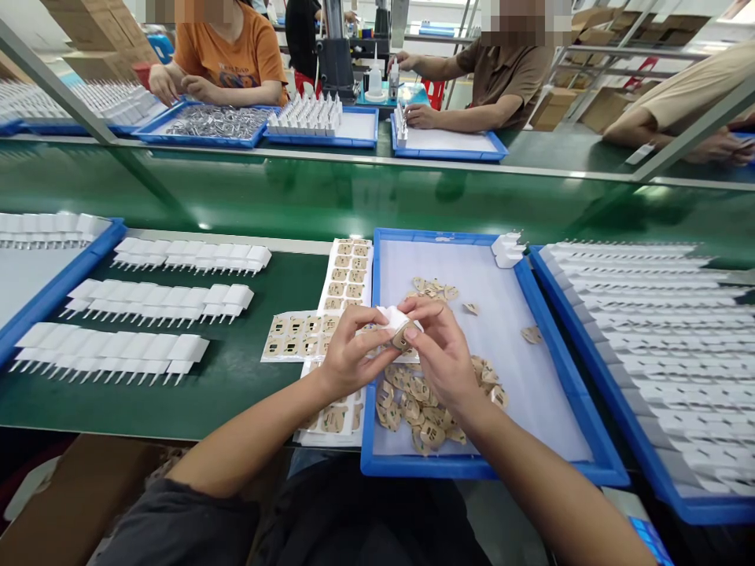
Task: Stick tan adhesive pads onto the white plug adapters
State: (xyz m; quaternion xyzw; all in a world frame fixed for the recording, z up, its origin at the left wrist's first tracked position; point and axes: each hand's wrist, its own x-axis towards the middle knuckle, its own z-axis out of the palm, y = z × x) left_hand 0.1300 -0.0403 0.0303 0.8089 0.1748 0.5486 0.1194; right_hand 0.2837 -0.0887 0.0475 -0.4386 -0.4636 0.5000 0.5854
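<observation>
A white plug housing point(392, 317) is held up over the blue tray's left side, fingers of both hands round it. My left hand point(357, 350) grips it from the left, closed. From the right, my right hand point(448, 354) is closed too, its thumb pressed on a tan sticker point(401, 338) at the near end of the plug. Below, a heap of loose tan stickers point(433, 428) lies in the blue tray point(460, 469), with a smaller group point(433, 288) farther back. Sheets of tan stickers point(292, 334) lie left of the tray, partly under my left hand.
Rows of white plugs point(112, 355) lie on the green table at left. Two white plugs point(508, 250) rest at the tray's far right corner. A second blue tray point(595, 369) full of plugs is at right. Co-workers point(230, 55) sit across, behind a metal rail.
</observation>
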